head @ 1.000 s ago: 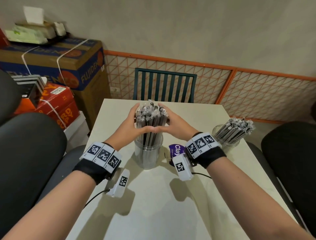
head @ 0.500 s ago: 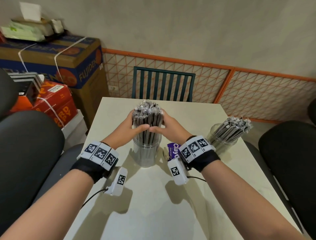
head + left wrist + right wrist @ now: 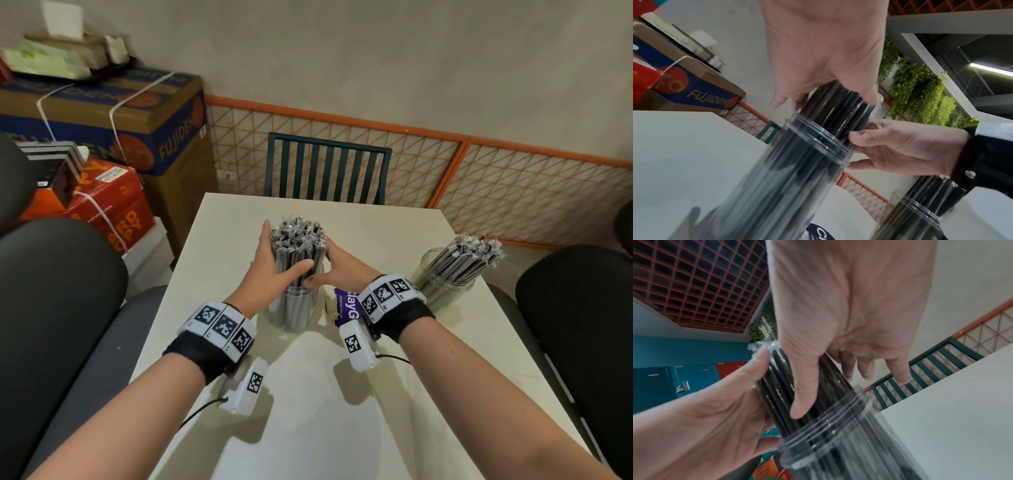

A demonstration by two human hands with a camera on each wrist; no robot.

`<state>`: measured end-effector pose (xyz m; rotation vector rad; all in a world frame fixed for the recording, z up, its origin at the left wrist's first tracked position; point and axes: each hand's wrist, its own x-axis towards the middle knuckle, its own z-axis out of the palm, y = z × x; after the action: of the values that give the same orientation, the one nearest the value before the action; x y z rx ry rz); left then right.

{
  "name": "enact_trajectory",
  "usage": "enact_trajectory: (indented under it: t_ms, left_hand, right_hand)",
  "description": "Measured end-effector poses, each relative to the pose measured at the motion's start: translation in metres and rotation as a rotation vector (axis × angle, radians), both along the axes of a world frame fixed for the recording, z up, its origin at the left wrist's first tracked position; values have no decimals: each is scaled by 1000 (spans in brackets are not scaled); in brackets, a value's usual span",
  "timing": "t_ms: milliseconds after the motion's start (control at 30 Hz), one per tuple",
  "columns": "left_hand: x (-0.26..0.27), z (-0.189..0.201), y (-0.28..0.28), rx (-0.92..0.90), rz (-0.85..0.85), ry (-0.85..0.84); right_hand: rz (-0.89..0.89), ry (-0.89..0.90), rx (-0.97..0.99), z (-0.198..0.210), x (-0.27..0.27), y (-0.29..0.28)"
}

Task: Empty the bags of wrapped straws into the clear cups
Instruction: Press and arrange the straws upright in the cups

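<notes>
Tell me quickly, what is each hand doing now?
Left hand: closed around the bundle of wrapped straws above the clear cup.
Right hand: gripping the same bundle from the other side.

— What colour are those straws [image 3: 297, 255]?

— Dark grey, nearly black, in clear wrappers crinkled silvery at the tips. Both cups [image 3: 294, 310] are clear plastic, too.

— And the desk [image 3: 394, 411]?

— Pale cream. The chair [image 3: 327, 169] behind it is dark teal, slatted.

— That fence along the wall?

— An orange frame [image 3: 445, 171] with a fine orange triangle lattice over white.

— The wristbands [image 3: 219, 339]?

— Black, carrying white blocks printed with black square codes.

— The boxes?

— One carton [image 3: 137, 116] is brown with a blue band and orange circles; the red box [image 3: 113, 205] has orange lettering. By the right wrist lies a purple packet [image 3: 346, 306] with white letters.
</notes>
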<state>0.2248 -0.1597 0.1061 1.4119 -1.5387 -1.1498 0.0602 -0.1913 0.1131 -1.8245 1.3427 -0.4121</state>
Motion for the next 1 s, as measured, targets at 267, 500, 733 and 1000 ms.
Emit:
enact_trajectory:
  t_ms: [267, 500, 733, 1000]
  left_hand:
    - [19, 22, -15, -5, -212, -113]
    - [29, 19, -12, 107, -238, -166]
    - [8, 11, -8, 19, -137, -34]
    - [6, 19, -12, -78, -7, -69]
  right_hand:
    - [-8, -28, -74, 18, 1, 2]
    - [38, 135, 48, 11, -14, -3]
    - [-25, -39, 30, -6, -2, 0]
    - [-76, -145, -82, 9, 4, -2]
